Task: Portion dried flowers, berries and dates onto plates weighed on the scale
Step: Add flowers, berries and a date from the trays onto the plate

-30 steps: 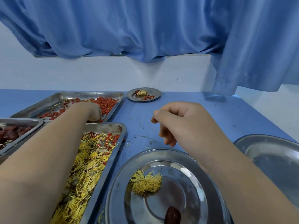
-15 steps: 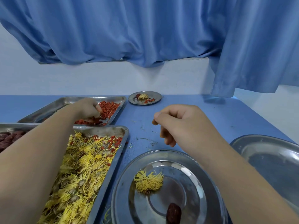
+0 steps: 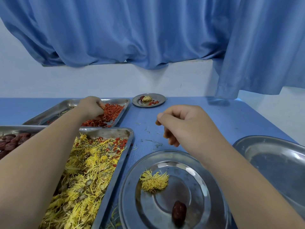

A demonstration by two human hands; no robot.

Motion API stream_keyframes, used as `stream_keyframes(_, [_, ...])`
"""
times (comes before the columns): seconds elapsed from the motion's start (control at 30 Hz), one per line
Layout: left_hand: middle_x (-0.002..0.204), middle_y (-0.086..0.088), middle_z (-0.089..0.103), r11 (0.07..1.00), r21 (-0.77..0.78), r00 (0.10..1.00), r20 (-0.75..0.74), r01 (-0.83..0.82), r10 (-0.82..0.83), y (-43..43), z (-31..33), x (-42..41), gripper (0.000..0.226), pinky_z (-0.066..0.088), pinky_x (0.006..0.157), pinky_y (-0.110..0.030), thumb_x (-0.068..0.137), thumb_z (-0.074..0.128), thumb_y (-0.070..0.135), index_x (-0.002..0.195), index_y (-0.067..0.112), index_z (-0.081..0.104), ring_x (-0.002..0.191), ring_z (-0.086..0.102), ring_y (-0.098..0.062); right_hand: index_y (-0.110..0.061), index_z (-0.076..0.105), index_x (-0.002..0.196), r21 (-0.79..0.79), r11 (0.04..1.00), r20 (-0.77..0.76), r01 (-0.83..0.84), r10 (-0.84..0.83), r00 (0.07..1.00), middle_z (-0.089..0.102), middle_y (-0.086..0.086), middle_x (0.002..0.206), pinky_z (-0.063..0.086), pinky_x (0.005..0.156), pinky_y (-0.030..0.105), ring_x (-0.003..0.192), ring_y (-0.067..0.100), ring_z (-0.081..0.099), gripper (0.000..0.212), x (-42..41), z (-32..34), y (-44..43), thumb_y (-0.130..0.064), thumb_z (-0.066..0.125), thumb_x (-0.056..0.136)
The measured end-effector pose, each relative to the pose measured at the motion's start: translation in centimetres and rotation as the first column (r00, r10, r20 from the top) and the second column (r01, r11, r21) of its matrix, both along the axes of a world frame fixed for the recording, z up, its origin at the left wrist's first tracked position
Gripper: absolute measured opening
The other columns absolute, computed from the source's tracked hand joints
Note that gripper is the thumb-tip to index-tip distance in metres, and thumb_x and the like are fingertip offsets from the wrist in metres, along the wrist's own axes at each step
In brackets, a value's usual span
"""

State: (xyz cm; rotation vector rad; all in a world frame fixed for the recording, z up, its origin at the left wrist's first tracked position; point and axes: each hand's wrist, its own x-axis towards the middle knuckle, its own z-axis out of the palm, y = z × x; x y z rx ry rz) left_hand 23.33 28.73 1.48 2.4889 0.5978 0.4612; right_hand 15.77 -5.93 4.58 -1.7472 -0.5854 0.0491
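My left hand [image 3: 91, 107] reaches into the far steel tray [image 3: 69, 103], fingers curled down into the pile of red berries [image 3: 113, 111]. My right hand [image 3: 184, 124] hovers over the blue table [image 3: 214, 116], fingers loosely curled with nothing visible in them. Just below it lies a round steel plate [image 3: 132, 179] holding one yellow dried flower [image 3: 154, 180] and one dark red date [image 3: 179, 214]. No scale is visible under the plate.
A tray of yellow dried flowers [image 3: 85, 171] with some berries mixed in sits under my left forearm. Dates [image 3: 11, 141] fill a tray at the left edge. A small filled plate [image 3: 148, 100] stands at the back. Another steel plate [image 3: 272, 159] lies at the right.
My left hand has slid right along the berry tray and curled its fingers into the berry pile. My right hand has stayed almost still.
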Motion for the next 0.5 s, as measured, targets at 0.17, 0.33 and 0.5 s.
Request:
stream_keyframes(0.17, [0.094, -0.015, 0.062, 0.941, -0.286, 0.983, 0.066, 0.183, -0.171, -2.2, 1.8, -2.2, 0.014, 0.055, 0.054, -0.017, 0.088, 0.057, -0.010, 0.094, 0.003, 0.062, 0.080, 0.067, -0.023, -0.015, 0.069, 0.070, 0.003, 1.000, 0.006, 0.022, -0.022, 1.000, 0.059, -0.007, 0.051, 0.044, 0.044, 0.016, 0.044, 0.005, 0.053, 0.021, -0.2, 0.7, -0.3, -0.026, 0.060, 0.086])
stream_keyframes(0.33, [0.090, -0.015, 0.061, 0.824, -0.455, 0.941, 0.152, 0.338, -0.303, -6.3, 4.6, -5.2, 0.016, 0.058, 0.065, -0.023, 0.088, 0.056, -0.012, 0.091, 0.003, 0.061, 0.073, 0.069, -0.019, -0.014, 0.068, 0.067, 0.096, 0.994, 0.029, 0.053, -0.056, 0.998, 0.057, -0.004, 0.050, 0.044, 0.045, 0.022, 0.045, 0.010, 0.051, 0.022, -1.2, 2.7, -1.3, -0.021, 0.060, 0.087])
stream_keyframes(0.5, [0.075, -0.011, 0.058, 0.679, -0.564, 0.878, 0.215, 0.469, -0.428, -12.6, 7.0, -9.8, 0.022, 0.058, 0.064, -0.024, 0.088, 0.053, -0.016, 0.087, 0.005, 0.060, 0.068, 0.070, -0.020, -0.011, 0.067, 0.068, 0.279, 0.960, 0.053, 0.012, -0.027, 0.998, 0.055, -0.002, 0.051, 0.041, 0.044, 0.022, 0.045, 0.015, 0.048, 0.023, -3.5, 5.5, -3.7, -0.017, 0.059, 0.089])
